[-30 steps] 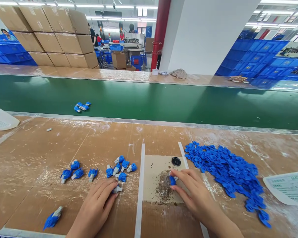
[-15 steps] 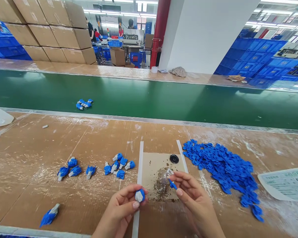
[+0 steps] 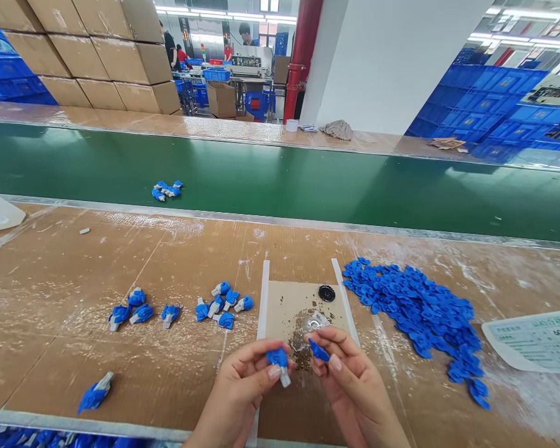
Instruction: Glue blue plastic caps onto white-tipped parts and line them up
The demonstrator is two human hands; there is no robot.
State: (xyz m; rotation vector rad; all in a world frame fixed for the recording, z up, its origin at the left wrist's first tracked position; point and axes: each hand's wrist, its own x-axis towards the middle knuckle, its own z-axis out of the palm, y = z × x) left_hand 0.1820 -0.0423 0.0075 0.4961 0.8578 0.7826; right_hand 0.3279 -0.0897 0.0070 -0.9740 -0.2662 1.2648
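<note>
My left hand [image 3: 247, 389] pinches a blue and grey piece [image 3: 277, 358], its grey end pointing down. Close by on the right, my right hand [image 3: 350, 379] holds a thin blue piece [image 3: 318, 351] between thumb and fingers; the two pieces are apart. Behind my hands, a shiny round metal part [image 3: 315, 322] and a black ring-shaped disc [image 3: 326, 293] rest on a stained board [image 3: 284, 305] between two white strips. A heap of flat blue pieces [image 3: 415, 305] lies to the right. On the left are several blue and grey pieces [image 3: 224, 302] in loose groups.
A green conveyor belt [image 3: 242, 177] runs across behind the table [image 3: 168, 255], carrying a small cluster of blue and grey pieces [image 3: 167, 190]. Labelled white sheets [image 3: 532, 339] lie at the right. Cartons [image 3: 121, 62], blue crates [image 3: 480, 99] and people stand beyond.
My left hand has moved right and turned its piece so the grey end points down. My right hand has tilted its blue piece. The cluster on the belt appears slightly farther right.
</note>
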